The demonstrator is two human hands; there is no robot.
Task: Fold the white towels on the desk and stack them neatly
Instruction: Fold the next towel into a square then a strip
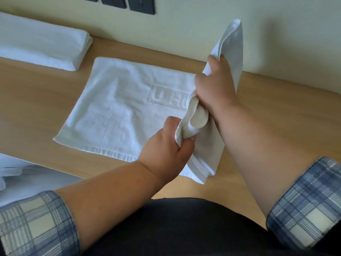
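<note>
Step in hand: getting a bunched small white towel [232,52] sorted for folding; no fold is set in it yet, by the look of it. The right hand [215,89], centre right, has its fingers clamped round the towel's upper part, and the top end sticks up at upper right. The left hand [166,150], lower centre, has its fingers curled tight on the lower part, and the tail hangs by the desk's [36,100] near edge. An embossed towel [120,108] lies flat at centre; a folded towel [42,43] sits upper left, apart from it.

Next move likely calls for opening the bunch out flat. Bare desk shows right of the embossed towel and at left. The wall [184,24] closes the back, and the near edge runs just under the hands.
</note>
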